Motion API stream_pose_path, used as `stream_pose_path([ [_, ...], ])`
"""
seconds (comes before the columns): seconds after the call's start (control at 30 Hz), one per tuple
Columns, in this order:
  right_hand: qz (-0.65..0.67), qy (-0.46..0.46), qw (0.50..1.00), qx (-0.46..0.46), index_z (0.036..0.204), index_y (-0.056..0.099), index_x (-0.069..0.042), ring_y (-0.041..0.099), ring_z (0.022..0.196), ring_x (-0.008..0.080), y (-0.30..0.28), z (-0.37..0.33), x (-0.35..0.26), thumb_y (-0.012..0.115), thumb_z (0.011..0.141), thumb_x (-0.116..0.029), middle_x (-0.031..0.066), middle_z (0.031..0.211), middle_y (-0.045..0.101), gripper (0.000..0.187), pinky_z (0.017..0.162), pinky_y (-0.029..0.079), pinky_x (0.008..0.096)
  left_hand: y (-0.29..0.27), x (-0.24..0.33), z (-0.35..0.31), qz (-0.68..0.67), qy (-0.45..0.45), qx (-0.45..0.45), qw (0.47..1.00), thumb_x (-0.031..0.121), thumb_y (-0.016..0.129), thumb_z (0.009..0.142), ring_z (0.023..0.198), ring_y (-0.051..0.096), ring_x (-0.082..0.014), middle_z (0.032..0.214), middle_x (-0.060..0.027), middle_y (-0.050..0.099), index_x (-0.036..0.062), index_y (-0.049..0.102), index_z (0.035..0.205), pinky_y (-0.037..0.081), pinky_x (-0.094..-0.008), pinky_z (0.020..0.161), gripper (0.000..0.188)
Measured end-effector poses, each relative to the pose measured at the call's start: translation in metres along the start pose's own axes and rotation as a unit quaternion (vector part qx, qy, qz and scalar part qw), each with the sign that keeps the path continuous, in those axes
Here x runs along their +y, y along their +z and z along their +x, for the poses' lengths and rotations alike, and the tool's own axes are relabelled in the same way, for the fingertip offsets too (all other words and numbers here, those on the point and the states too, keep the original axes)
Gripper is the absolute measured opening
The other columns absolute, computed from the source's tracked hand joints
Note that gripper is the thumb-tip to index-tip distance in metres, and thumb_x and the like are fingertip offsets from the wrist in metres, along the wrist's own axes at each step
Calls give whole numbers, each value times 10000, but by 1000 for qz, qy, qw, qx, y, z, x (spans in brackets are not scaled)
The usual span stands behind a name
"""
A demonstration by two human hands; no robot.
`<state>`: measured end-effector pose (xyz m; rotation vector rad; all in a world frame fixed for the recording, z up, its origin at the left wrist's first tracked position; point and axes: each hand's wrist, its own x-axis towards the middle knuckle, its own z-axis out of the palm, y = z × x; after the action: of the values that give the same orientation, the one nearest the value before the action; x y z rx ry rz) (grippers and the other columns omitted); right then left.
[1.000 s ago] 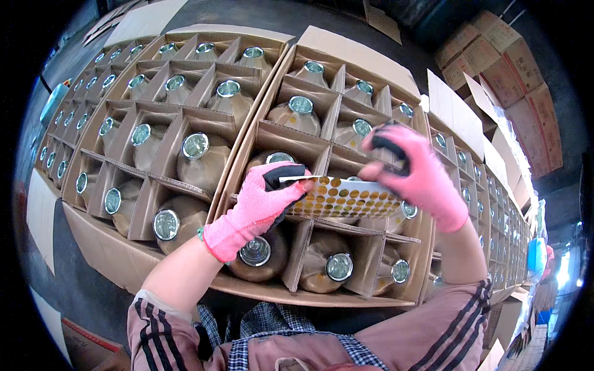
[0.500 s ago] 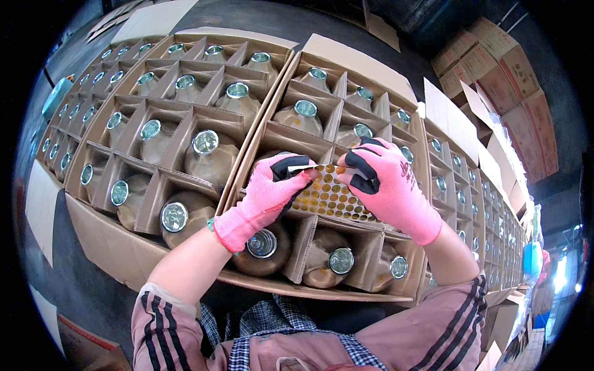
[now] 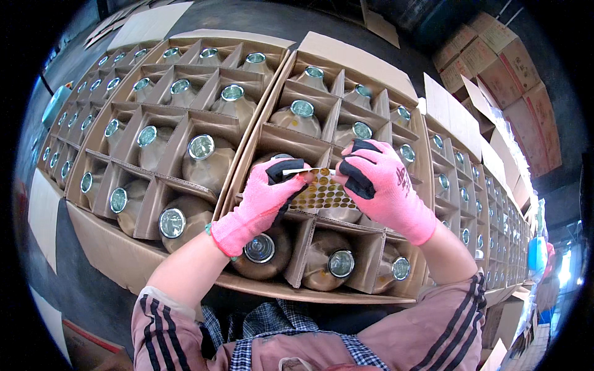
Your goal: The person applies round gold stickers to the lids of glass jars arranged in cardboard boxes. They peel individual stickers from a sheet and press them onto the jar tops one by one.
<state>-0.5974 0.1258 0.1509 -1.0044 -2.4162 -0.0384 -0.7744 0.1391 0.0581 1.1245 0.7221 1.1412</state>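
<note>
Both my hands wear pink gloves with black on the fingertips. My left hand (image 3: 270, 191) is closed in a pinch on the upper left edge of a sheet of round gold stickers (image 3: 326, 196), where a white strip of backing sticks up. My right hand (image 3: 388, 188) is closed at the sheet's upper right edge, its fingertips bunched close to the left ones. Whether a single sticker is between them is hidden. The sheet hangs above an open carton (image 3: 301, 32) of glass bottles. Below my hands stand a glass bottle (image 3: 333, 263) and others, each in its own compartment.
More divided cartons of glass bottles stand left, one with a round-mouthed bottle (image 3: 209, 157), and a long row runs right. Raised cardboard flaps (image 3: 450, 114) edge the cartons. Closed brown boxes (image 3: 504, 74) are stacked at the far right. A blue object (image 3: 537, 255) sits at the right.
My right hand has shifted slightly left, nearer the left hand. The sticker sheet has tilted and shows less of its face, so more of a bottle beneath it is visible.
</note>
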Motion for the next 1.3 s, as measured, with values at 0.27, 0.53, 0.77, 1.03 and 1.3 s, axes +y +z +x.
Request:
stream_pose_path([
  [0.27, 87, 233, 956, 154, 768, 585, -31, 558, 754, 172, 2, 34, 142, 654, 688, -138, 75, 786, 593, 150, 727, 430, 274, 6, 3, -2, -20, -68, 14, 997, 177, 682, 718, 728, 527, -57, 786, -1, 595, 24, 623, 866, 429, -194, 663, 221],
  [0.53, -251, 303, 905, -164, 791, 629, -181, 334, 1149, 366, 64, 47, 251, 667, 651, -258, 101, 1232, 404, 164, 923, 302, 471, 5, 5, -3, 37, -82, 10, 996, 171, 682, 720, 717, 514, -45, 778, 15, 594, 29, 627, 882, 429, -189, 649, 223],
  [0.77, -385, 204, 846, -306, 927, 620, -156, 277, 1205, 334, 81, 64, 254, 618, 680, -201, 80, 1280, 362, 251, 952, 273, 460, 5, 13, -6, 15, -144, -7, 989, 141, 666, 722, 768, 562, -82, 826, -23, 617, 29, 613, 900, 436, -216, 711, 217],
  [1.03, -407, 169, 859, -261, 952, 612, -158, 309, 1194, 312, 88, 57, 258, 544, 716, -150, 93, 1268, 381, 246, 959, 257, 448, 4, 12, -6, -25, -129, -15, 991, 123, 671, 715, 754, 549, -67, 810, -6, 609, 36, 614, 886, 431, -206, 691, 200],
  [1.3, -363, 209, 908, -33, 940, 593, -137, 403, 1104, 318, 73, 45, 259, 659, 645, -234, 107, 1171, 468, 317, 893, 335, 434, 3, 4, -1, -30, -73, 5, 997, 176, 676, 725, 701, 531, -54, 767, 5, 601, 33, 628, 864, 433, -196, 630, 205],
])
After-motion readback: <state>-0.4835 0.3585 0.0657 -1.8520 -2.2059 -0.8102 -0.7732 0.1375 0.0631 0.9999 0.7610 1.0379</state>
